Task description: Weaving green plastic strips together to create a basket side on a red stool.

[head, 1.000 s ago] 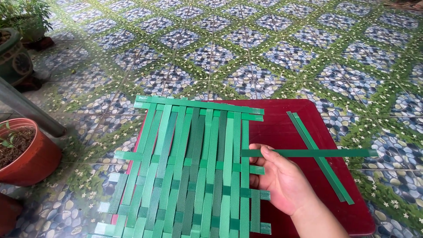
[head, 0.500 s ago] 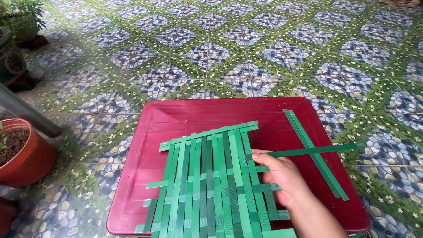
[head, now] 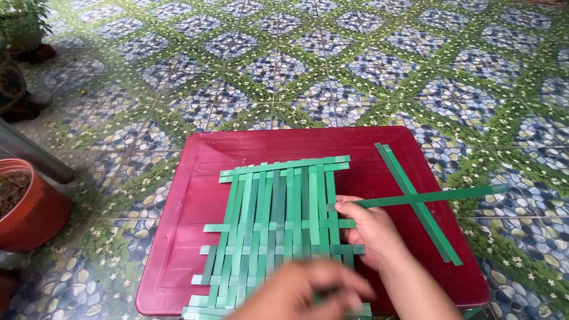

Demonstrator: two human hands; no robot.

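Observation:
A mat woven of green strips (head: 272, 219) lies flat on a dark red tray (head: 195, 195). My right hand (head: 370, 234) rests at the mat's right edge, its fingertips pinching the left end of a long green strip (head: 450, 194) that reaches out past the tray's right rim. That strip crosses over two loose green strips (head: 397, 169) lying diagonally on the tray. My left hand (head: 302, 290) is a blur above the mat's lower end, and I cannot make out its grip.
The tray sits on a floor of patterned blue and green tiles (head: 332, 71). A terracotta pot of soil (head: 29, 207) stands at the left, a grey pole (head: 32, 154) slants behind it, and a potted plant (head: 24, 29) is at the top left.
The mat has been pulled nearer to me, baring the tray's far part. My left hand has come into view at the bottom, moving. My right hand keeps hold of the long strip's end.

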